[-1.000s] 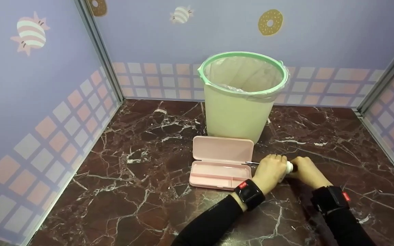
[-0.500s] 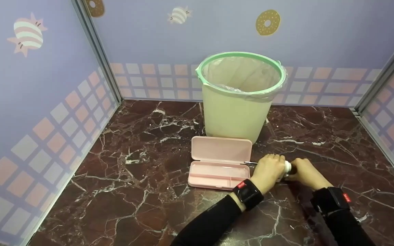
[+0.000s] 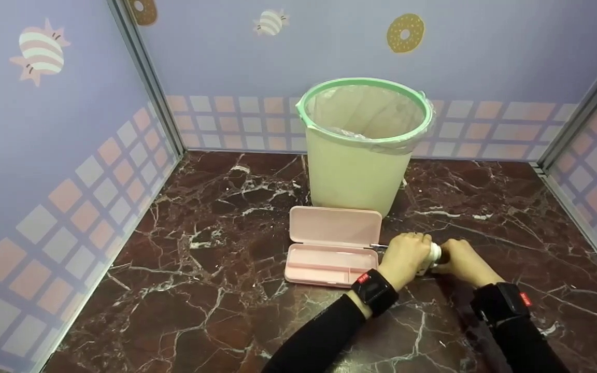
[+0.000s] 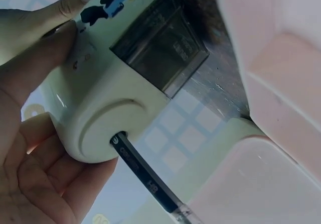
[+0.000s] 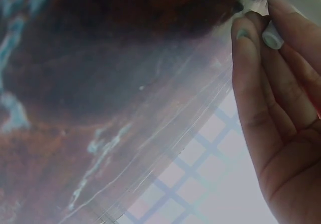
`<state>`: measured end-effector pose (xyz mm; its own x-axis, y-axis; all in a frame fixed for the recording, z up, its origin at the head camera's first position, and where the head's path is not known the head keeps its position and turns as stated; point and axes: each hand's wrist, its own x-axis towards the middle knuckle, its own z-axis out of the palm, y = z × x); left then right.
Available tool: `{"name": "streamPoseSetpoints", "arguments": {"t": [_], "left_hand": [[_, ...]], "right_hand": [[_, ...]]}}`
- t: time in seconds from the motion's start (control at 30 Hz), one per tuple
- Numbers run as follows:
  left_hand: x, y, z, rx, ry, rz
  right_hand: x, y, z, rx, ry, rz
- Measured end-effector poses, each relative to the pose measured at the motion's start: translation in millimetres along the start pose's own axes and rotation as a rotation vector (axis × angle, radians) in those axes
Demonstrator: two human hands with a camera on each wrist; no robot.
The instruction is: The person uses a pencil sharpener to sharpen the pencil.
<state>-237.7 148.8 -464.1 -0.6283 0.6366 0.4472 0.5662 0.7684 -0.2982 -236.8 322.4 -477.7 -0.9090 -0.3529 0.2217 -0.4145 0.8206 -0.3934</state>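
Note:
In the head view my left hand (image 3: 407, 259) grips a white crank pencil sharpener (image 4: 93, 91), its thumb and fingers around the body in the left wrist view. A dark pencil (image 4: 145, 176) marked HB sticks into the round front hole, and a dark clear shavings drawer (image 4: 168, 50) shows on one side. On the sharpener's far side, my right hand (image 3: 462, 261) pinches the small white crank knob (image 5: 272, 38) between thumb and fingers. Left of the hands lies an open pink pencil case (image 3: 335, 225); the pencil's end reaches over its right edge.
A pale green bin (image 3: 358, 173) with a plastic liner stands right behind the pencil case. Patterned walls enclose the marble-look table (image 3: 215, 300) at the back, left and right.
The head view shifts slightly. Both hands keep their hold on the sharpener and its crank, with the left hand moving only a touch; the pencil case and bin stay put.

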Motion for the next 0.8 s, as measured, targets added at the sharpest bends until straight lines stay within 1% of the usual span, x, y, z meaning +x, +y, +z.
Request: {"name": "streamPoseSetpoints", "arguments": {"t": [0.27,0.43,0.5,0.63,0.73,0.8], "left_hand": [[5.8,-13.6,-6.2,-0.181,-0.199,0.021],[7.6,-24.9,-9.0,-0.321,-0.278,0.033],[6.3,-31.1,-8.4,-0.381,-0.290,0.046],[-1.0,-47.5,-7.7,-0.487,-0.285,0.057],[-8.2,-60.2,-10.5,-0.509,-0.302,0.036],[-12.2,-66.7,-13.8,-0.501,-0.321,0.008]], "right_hand": [[0,0,0,0.021,-0.028,0.042],[2,-1,1,0.011,-0.034,0.053],[2,-2,2,0.002,-0.025,0.057],[3,-4,2,0.015,-0.031,0.069],[2,-6,-2,0.061,-0.071,0.085],[2,-9,-7,0.080,-0.096,0.088]]}}
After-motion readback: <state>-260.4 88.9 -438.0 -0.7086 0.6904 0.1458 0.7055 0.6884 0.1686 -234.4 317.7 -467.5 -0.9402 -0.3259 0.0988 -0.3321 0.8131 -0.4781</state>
